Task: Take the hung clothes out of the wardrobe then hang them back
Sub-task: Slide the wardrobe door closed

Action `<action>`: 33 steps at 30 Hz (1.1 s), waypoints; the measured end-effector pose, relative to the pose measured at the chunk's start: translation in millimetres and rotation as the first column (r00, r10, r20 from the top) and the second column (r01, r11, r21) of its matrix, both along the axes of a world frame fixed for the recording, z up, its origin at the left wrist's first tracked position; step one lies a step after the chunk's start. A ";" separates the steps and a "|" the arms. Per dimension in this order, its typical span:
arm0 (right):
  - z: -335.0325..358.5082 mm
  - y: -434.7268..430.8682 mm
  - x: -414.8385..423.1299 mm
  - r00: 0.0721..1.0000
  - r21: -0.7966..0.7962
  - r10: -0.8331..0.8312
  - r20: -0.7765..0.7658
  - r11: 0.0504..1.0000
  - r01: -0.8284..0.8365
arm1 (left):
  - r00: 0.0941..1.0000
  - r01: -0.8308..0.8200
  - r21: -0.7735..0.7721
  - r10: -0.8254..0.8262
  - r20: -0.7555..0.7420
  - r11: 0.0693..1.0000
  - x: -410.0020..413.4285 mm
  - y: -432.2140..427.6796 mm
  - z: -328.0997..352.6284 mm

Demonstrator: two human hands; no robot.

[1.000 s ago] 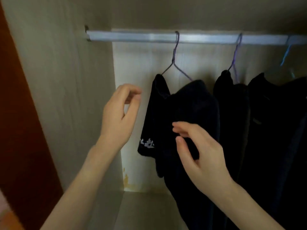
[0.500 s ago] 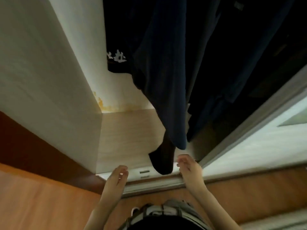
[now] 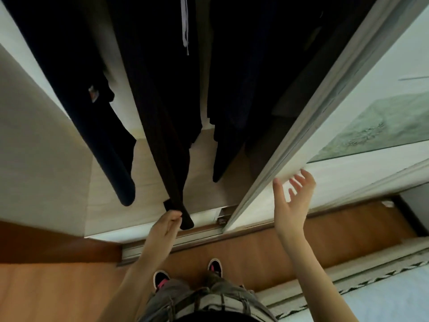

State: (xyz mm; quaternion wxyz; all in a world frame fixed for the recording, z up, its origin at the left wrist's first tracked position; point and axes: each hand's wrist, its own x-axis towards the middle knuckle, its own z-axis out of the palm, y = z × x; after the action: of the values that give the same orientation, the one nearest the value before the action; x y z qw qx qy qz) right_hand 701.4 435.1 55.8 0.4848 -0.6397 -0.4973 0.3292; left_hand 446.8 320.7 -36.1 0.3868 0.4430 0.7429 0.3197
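Note:
I look steeply down into the open wardrobe (image 3: pixel 111 205). Several dark garments hang from above; the rail and hangers are out of frame. A long dark garment (image 3: pixel 167 135) in the middle reaches lowest, and my left hand (image 3: pixel 166 225) pinches its bottom hem near the wardrobe's front edge. To its left hangs a dark navy garment (image 3: pixel 76 108) with a small patch. More dark clothes (image 3: pixel 234 94) hang to the right, one with a white drawstring (image 3: pixel 185 24). My right hand (image 3: pixel 292 203) is open with fingers spread, just in front of the sliding door's lower edge, holding nothing.
The white sliding door (image 3: pixel 308 108) stands at the right on its floor track (image 3: pixel 181 240). The wardrobe's pale side wall (image 3: pixel 34 147) is at the left. Wooden floor (image 3: pixel 58 291) lies below, with my shoes (image 3: pixel 162 278) near the track. A pale rug (image 3: pixel 383 296) is at the lower right.
The view has tipped from the rail down to the wardrobe floor. My left hand has closed on the long garment's hem; my right hand has moved right toward the sliding door.

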 end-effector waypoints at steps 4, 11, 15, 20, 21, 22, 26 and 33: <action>-1.8 7.9 6.0 0.999 0.056 0.010 0.053 0.998 -0.013 | 1.000 -0.013 0.031 0.013 -0.022 0.999 24.3 20.1 8.6; 0.3 4.0 13.6 0.987 0.119 0.101 0.127 0.986 -0.116 | 0.962 -0.274 0.035 0.273 0.020 0.961 5.9 -14.6 -0.5; 3.4 -4.2 -0.7 0.977 0.146 0.140 0.161 0.976 -0.164 | 0.886 -0.465 0.044 0.464 0.020 0.884 -18.7 -39.9 2.3; 2.4 -21.7 -31.4 0.968 0.128 0.201 0.148 0.967 -0.220 | 0.697 -0.714 0.095 0.717 0.012 0.693 -57.7 -71.8 3.8; 0.4 -26.2 -40.0 0.966 0.114 0.220 0.137 0.965 -0.236 | 0.656 -0.751 0.105 0.755 0.014 0.651 -68.2 -81.2 5.8; -0.9 -30.6 -48.7 0.963 0.101 0.239 0.126 0.962 -0.252 | 0.610 -0.788 0.115 0.792 0.017 0.605 -79.0 -90.4 7.4; -4.2 -49.2 -89.2 0.945 0.098 0.298 0.134 0.945 -0.312 | 0.410 -0.903 0.170 0.910 0.058 0.396 -130.2 -125.2 19.0; -5.5 -96.4 -166.2 0.931 0.115 0.362 0.048 0.924 -0.365 | 0.344 -0.914 0.261 0.935 0.090 0.311 -210.5 -167.9 48.2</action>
State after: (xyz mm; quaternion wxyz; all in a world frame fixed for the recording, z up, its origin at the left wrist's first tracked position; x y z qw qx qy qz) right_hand 535.2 338.7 50.3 0.4471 -0.5099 -0.6327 0.3738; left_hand 236.3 152.8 12.1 0.0420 -0.0021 0.8264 0.5616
